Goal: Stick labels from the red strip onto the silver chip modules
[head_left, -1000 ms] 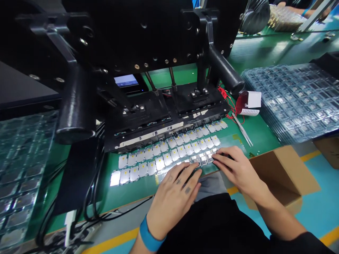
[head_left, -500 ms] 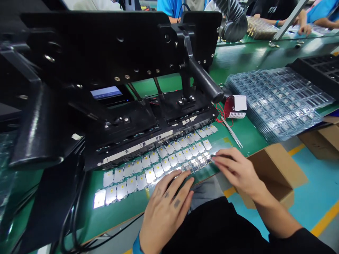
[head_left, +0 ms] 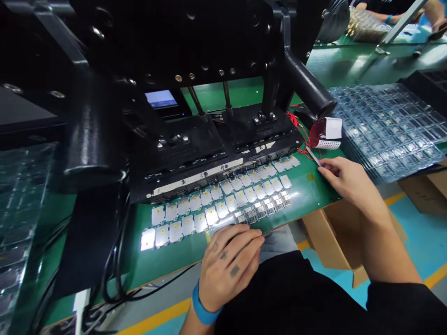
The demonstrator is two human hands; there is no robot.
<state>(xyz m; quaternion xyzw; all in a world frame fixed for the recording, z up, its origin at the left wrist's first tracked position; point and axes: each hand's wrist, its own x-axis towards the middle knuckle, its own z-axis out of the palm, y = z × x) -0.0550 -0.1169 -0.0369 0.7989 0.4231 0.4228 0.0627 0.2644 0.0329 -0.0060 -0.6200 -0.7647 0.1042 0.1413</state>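
My right hand (head_left: pixel 351 182) pinches the near end of a pair of metal tweezers (head_left: pixel 313 156) lying on the green mat, right of the board rows. My left hand (head_left: pixel 231 263) rests palm down at the bench's front edge, fingers stretched out and holding nothing visible. Just beyond its fingertips is a short row of small circuit boards (head_left: pixel 260 210) with pale labels. Behind them run two rows of silvery plates (head_left: pixel 188 224) with yellow dots. A black press fixture (head_left: pixel 206 160) with a numbered tape strip stands behind the rows.
Black lever handles (head_left: pixel 309 86) overhang the fixture. Stacked clear trays (head_left: pixel 387 130) lie at right, beside a red roll (head_left: pixel 319 132) with white labels and red wires. An open cardboard box (head_left: pixel 328 237) sits below the edge. Cables (head_left: pixel 117 260) hang at left. Other people work across the bench.
My right hand has moved from the labelled boards right and away to the tweezers and taken hold of them. My left hand has drawn back slightly from the boards. The camera view has shifted.
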